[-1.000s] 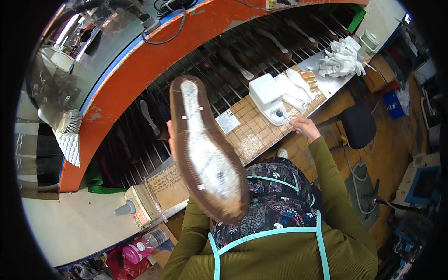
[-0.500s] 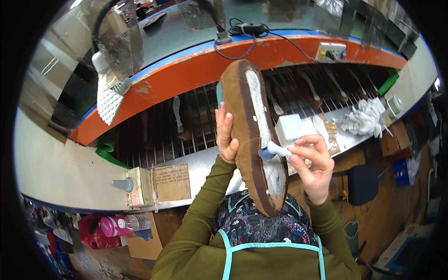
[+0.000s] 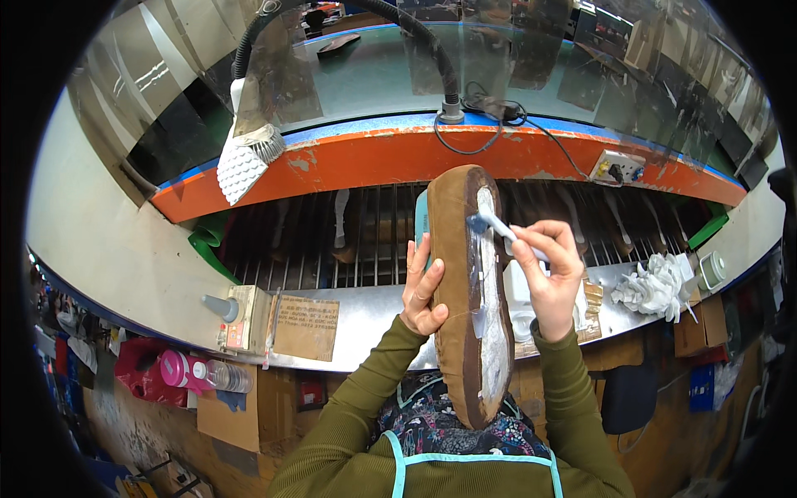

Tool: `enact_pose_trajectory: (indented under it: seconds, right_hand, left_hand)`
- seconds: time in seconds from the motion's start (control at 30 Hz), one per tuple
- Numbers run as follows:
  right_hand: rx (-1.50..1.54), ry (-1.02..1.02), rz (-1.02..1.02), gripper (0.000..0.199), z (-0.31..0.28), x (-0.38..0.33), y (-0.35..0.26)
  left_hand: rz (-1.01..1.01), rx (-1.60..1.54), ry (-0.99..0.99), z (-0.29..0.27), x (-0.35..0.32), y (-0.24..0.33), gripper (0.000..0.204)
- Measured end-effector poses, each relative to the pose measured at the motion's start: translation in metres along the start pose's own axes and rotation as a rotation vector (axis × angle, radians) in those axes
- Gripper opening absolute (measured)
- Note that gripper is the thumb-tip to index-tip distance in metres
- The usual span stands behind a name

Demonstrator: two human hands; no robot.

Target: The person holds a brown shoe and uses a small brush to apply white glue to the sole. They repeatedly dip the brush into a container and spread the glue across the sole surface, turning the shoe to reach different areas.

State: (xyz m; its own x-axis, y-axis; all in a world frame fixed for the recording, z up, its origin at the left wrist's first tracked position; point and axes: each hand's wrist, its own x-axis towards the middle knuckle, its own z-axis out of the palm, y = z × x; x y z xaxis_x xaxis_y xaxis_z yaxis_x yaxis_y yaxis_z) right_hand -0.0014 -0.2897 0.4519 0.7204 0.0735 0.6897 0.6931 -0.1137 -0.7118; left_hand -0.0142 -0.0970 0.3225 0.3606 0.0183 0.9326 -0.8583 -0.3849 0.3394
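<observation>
In front of the dark patterned apron (image 3: pixel 448 432), a brown shoe (image 3: pixel 452 282) is held off the worktop (image 3: pixel 407 353), its underside turned toward the right. The left hand (image 3: pixel 424 290) grips its left side, fingers spread; the right hand (image 3: pixel 552 270) pinches a small brush (image 3: pixel 503 227) by the handle, its dark tip at the dark brown border near the shoe's far end. A glossy streak lies along that border. Good work here likely means short, light strokes, an even coat right along the edge, no drips onto the suede-like side, and a steady left grip clear of the wet part. At lower left, a pink bottle (image 3: pixel 173 368) and a clear bottle (image 3: pixel 228 376) sit beside a cardboard box (image 3: pixel 237 421); what they hold cannot be told. Beyond the right hand, a white container (image 3: pixel 518 286) stands partly hidden, its contents out of sight. Farther off, metal bars (image 3: pixel 374 249) run under the orange beam (image 3: pixel 365 159).
</observation>
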Motion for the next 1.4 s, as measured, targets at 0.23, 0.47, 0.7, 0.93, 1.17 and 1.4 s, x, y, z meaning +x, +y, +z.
enact_pose_trajectory:
  seconds: [0.23, 0.47, 0.7, 0.93, 1.17, 1.4]
  right_hand:
    - [-0.069, -0.023, -0.175, 0.017, -0.01, 0.028, 0.009]
    - [-0.037, -0.2, -0.15, 0.016, -0.027, 0.01, 0.013]
    - [-0.078, -0.302, -0.09, 0.016, -0.038, -0.01, 0.01]
    - [-0.046, -0.326, -0.068, 0.016, -0.04, -0.022, 0.002]
    - [-0.109, -0.351, -0.082, 0.018, -0.043, -0.032, -0.002]
    - [-0.373, -0.349, -0.214, 0.024, -0.052, -0.041, -0.009]
  left_hand:
    - [0.019, 0.036, 0.0, 0.0, 0.003, 0.004, 0.059]
    - [0.014, 0.098, 0.024, 0.003, 0.001, -0.002, 0.057]
    - [0.044, 0.159, 0.045, 0.002, -0.004, -0.016, 0.054]
    - [0.0, 0.169, 0.061, 0.0, -0.006, -0.024, 0.052]
    - [0.125, 0.288, 0.06, -0.002, 0.004, -0.022, 0.037]
    - [0.089, 0.313, 0.055, 0.0, 0.017, -0.001, 0.045]
